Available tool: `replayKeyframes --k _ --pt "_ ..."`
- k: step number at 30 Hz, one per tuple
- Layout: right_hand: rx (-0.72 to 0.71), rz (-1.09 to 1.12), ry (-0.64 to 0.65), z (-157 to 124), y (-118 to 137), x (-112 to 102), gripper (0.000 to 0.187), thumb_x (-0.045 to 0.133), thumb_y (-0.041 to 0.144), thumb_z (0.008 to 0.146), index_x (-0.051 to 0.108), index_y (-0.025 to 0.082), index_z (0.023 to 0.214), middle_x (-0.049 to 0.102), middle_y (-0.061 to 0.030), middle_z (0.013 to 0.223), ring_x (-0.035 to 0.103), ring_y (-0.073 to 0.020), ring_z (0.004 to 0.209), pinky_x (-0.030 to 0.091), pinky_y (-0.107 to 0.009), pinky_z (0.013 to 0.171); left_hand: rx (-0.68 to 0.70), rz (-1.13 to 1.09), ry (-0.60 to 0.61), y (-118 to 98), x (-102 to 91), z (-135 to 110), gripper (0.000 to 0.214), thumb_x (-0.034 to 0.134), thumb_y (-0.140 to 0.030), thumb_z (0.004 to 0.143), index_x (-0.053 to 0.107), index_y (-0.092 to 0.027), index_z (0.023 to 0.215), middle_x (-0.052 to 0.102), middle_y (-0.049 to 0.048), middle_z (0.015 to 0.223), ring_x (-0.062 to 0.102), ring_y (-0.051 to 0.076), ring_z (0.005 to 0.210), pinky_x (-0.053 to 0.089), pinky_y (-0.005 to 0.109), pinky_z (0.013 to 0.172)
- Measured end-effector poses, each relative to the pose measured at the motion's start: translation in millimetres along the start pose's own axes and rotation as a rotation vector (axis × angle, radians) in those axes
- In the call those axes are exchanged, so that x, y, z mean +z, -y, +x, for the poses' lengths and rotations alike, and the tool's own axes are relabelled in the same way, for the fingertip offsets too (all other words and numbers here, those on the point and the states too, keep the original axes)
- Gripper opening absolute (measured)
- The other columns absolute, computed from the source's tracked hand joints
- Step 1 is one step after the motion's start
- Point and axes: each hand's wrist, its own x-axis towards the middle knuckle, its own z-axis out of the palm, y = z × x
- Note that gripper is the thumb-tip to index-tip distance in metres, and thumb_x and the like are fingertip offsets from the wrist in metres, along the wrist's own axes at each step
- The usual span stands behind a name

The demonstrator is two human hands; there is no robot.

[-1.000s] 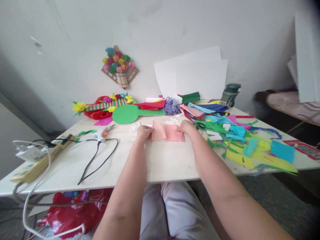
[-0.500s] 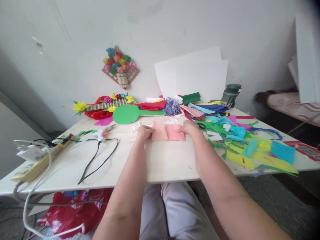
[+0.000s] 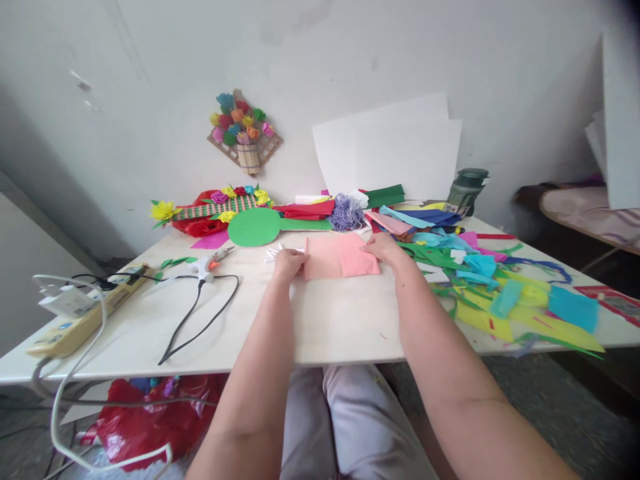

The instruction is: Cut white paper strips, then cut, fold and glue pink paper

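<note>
A strip of pink crepe paper (image 3: pixel 325 259) lies across the table in front of me, with a folded, darker layer at its right end. My left hand (image 3: pixel 290 265) pinches its left edge, where the paper looks rolled or folded over. My right hand (image 3: pixel 384 249) has its fingers closed on the upper right corner of the folded part. Several white cotton swabs or sticks (image 3: pixel 271 253) lie just behind my left hand. A round green paper disc (image 3: pixel 254 228) with a long green strip is behind the pink paper.
A glue gun (image 3: pixel 204 268) with a black cord and a power strip (image 3: pixel 85 317) occupy the left. Coloured paper scraps (image 3: pixel 530 300) cover the right side. At the back are purple yarn (image 3: pixel 347 212), a flower-decorated woven piece (image 3: pixel 215 208) and a green bottle (image 3: pixel 467 191).
My right hand has moved right, drawing the pink paper wider, and its folded layer now sits further right. My left hand stays at the left edge. The view has shifted slightly.
</note>
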Motion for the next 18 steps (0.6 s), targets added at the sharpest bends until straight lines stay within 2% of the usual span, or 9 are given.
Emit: replayKeyframes --k 5,7,12,18 --pt "-0.033 0.141 -0.239 7.4 5.8 11.8 0.022 0.055 0.029 0.073 0.065 0.017 0.088 0.067 -0.0042 0.085 0.059 -0.016 0.078 0.043 -0.026 0.069 -0.054 -0.113 -0.065 -3.4 -1.2 -0.5 0.007 0.063 -0.018 0.059 0.061 -0.012 0.062 0.054 -0.0015 0.045 0.053 0.012 0.043 0.045 0.024 0.048" --pt "-0.079 0.184 -0.281 8.9 10.3 20.1 0.025 0.052 0.024 0.074 0.064 0.018 0.095 0.067 -0.0049 0.088 0.06 -0.0167 0.081 0.044 -0.026 0.072 -0.097 -0.169 -0.079 -7.3 -4.4 -4.3 0.006 0.063 -0.016 0.06 0.061 -0.012 0.064 0.054 -0.0017 0.045 0.054 0.012 0.043 0.046 0.024 0.05" --pt "-0.195 0.218 -0.237 10.9 28.7 41.3 0.032 0.047 0.015 0.074 0.063 0.018 0.102 0.066 -0.0052 0.1 0.058 -0.0168 0.089 0.043 -0.026 0.077 -0.144 -0.176 -0.123 -10.8 -22.9 -15.8 0.007 0.061 -0.015 0.063 0.06 -0.011 0.068 0.055 -0.0016 0.045 0.054 0.011 0.044 0.045 0.023 0.05" --pt "-0.319 0.12 -0.184 13.4 57.2 53.9 0.036 0.041 0.01 0.077 0.061 0.015 0.107 0.06 -0.0068 0.109 0.054 -0.0172 0.098 0.04 -0.026 0.085 -0.173 -0.135 -0.183 0.5 -45.2 -15.5 0.013 0.059 -0.018 0.065 0.063 -0.011 0.075 0.057 -0.0006 0.049 0.058 0.013 0.049 0.046 0.022 0.051"
